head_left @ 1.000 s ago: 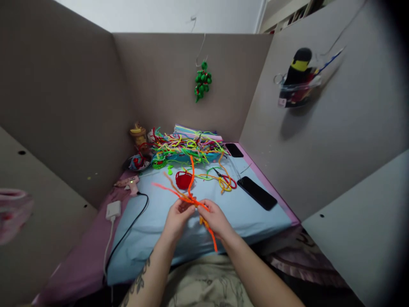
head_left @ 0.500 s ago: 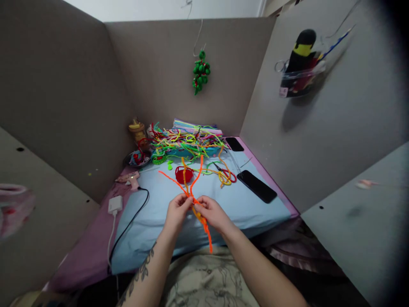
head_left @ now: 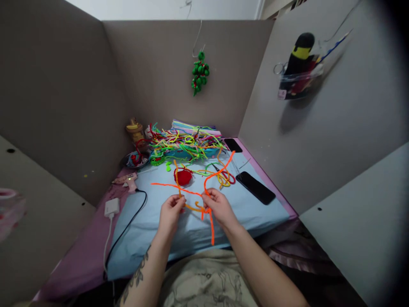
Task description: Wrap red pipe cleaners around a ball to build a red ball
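My left hand (head_left: 171, 213) pinches a yellow-orange pipe cleaner (head_left: 176, 175), which stands up past the fingers and also runs right toward my other hand. In my right hand (head_left: 219, 207) are bright orange pipe cleaners (head_left: 220, 172), closed between thumb and fingers. One orange end reaches up to the right, another stretches left across the yellow-orange one, and short ends hang below. Where the strands cross near my right fingertips they look joined, though the fingers partly hide it. Just beyond my hands lies a red ball-like piece (head_left: 183, 176).
Behind is a blue tray (head_left: 179, 153) heaped with colourful pipe cleaners. Scissors (head_left: 227, 176) and a black phone (head_left: 256, 187) lie to the right. On the left are a pink glue gun (head_left: 129, 181), a white adapter (head_left: 111, 207) with cables, and a dark bowl (head_left: 145, 161).
My hands have moved apart. The yellow-orange strand is drawn left, away from the orange ones, and the upper orange strand now leans to the right.
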Demonstrator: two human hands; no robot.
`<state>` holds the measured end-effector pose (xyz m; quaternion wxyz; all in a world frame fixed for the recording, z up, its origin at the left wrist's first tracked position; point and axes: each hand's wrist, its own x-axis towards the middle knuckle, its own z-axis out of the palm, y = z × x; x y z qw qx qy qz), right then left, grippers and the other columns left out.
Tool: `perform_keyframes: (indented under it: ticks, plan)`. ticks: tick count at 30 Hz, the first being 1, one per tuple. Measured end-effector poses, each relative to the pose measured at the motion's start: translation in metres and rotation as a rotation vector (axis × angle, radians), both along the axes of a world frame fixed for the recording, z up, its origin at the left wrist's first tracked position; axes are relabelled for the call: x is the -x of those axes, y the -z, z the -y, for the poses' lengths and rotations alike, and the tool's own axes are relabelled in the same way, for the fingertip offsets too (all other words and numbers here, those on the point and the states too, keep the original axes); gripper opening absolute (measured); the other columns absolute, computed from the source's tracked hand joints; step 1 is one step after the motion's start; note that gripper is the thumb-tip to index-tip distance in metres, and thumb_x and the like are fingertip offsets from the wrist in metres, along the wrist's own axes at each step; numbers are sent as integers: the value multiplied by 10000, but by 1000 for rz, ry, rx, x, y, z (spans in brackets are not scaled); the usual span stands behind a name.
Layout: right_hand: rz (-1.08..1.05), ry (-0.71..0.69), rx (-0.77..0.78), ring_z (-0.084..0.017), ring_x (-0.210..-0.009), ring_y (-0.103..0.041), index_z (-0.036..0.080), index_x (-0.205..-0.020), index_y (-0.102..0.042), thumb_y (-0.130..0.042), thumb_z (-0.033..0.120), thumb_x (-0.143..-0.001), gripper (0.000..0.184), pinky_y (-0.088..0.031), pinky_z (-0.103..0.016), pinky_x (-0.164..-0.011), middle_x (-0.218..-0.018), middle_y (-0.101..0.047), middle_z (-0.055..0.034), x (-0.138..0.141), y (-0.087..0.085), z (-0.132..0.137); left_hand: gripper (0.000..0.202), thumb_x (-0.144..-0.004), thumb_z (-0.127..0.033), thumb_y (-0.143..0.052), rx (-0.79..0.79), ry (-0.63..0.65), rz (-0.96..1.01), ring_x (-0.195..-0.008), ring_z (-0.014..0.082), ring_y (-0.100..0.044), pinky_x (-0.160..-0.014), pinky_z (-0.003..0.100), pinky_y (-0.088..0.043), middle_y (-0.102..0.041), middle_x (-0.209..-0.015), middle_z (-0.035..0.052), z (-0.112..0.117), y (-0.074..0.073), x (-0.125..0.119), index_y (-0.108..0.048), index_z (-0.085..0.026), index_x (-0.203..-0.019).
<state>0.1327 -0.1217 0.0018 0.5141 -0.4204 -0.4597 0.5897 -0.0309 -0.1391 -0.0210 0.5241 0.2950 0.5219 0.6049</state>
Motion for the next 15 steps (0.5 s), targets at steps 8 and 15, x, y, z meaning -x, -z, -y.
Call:
perform_keyframes:
  ticks: [8,15]
  plan:
    - [-34,123,-92,-68,-433,-338,194,-789,-538,-641,455,-728,287,-240,-194,-393,-504,-387,76,-24,-21,-41,346,-544,-370,-786,-75,-186,-2,-486,75,-491,-499,191,-402,-553,-573,-42,-8,-9,17,-594,-141,-719]
    - [-155,183,-40,-67,-407,-301,211,-803,-518,-656,479,-711,315,-278,-216,-407,-483,-335,95,-37,-21,-59,297,-565,-337,-767,-201,-501,-105,-506,71,-501,-539,194,-449,-550,-602,-46,-22,-33,65,-589,-156,-719]
